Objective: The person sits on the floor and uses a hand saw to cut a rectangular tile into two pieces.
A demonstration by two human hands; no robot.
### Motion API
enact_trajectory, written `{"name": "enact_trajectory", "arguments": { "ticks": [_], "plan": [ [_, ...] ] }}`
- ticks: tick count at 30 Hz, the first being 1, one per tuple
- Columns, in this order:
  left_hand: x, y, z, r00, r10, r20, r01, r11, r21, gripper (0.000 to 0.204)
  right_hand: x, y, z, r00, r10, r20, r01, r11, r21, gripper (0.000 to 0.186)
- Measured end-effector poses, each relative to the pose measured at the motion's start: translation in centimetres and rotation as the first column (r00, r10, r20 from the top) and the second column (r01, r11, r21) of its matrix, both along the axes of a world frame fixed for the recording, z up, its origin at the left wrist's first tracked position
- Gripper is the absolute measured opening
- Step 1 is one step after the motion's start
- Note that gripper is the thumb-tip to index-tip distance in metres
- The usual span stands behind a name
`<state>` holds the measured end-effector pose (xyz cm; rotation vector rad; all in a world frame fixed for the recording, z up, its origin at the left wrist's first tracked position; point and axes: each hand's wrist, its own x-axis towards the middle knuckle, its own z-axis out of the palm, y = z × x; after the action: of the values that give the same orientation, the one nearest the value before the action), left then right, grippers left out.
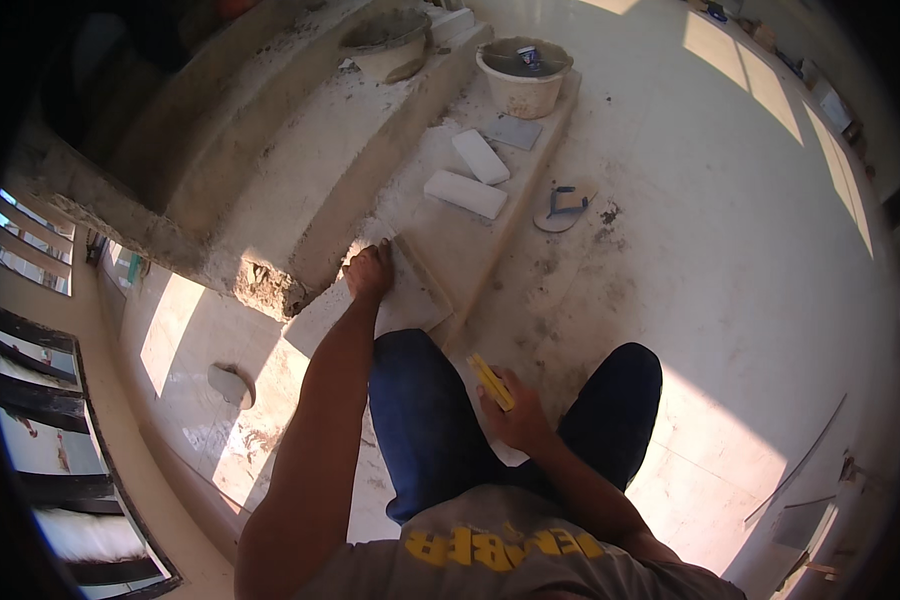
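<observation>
My left arm reaches forward, and my left hand (370, 271) rests with bent fingers at the far edge of a pale flat tile (413, 298) on the lowest step. Whatever its fingertips may pinch is too small to make out. Between my knees, my right hand (518, 412) is closed round a slim yellow bar-shaped tool (493, 383), perhaps a folded rule. Farther along the same step lie two whitish blocks (466, 194) and a thin grey plate (513, 131).
Rough cement steps (300, 170) rise at the left, with a broken corner (267, 287). Two mortar-stained buckets (523, 92) stand on them. One sandal (564, 212) lies on the dusty floor (710, 250); another (231, 386) is at the left. A barred window (60, 430) borders the left side.
</observation>
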<state>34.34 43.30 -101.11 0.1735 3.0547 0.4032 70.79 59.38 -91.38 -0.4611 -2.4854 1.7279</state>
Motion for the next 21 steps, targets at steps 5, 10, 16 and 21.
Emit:
{"name": "enact_trajectory", "arguments": {
  "ticks": [5,10,16,21],
  "plan": [
    [-0.6,-1.3,-0.6,0.999,0.049,0.007,-0.049,0.999,-0.016,0.066,1.8,0.4,1.3,0.999,0.045,-0.018,-0.045,0.999,-0.009,0.04],
    [-0.5,-0.1,-0.7,0.997,0.071,-0.001,-0.071,0.997,-0.023,0.067,-2.5,-0.3,-0.9,1.0,0.011,0.009,-0.011,0.997,0.077,0.037],
    [-1.1,-1.0,-1.1,0.998,0.06,0.006,-0.06,0.998,-0.027,0.066,-0.7,-1.2,1.1,0.998,0.018,0.067,-0.024,0.995,0.095,0.035],
    [-0.4,-0.2,-0.7,0.999,0.04,0.012,-0.04,0.999,-0.023,0.063,0.7,-0.5,2.5,0.995,0.006,0.101,-0.01,0.999,0.041,0.037]
  ]
}}
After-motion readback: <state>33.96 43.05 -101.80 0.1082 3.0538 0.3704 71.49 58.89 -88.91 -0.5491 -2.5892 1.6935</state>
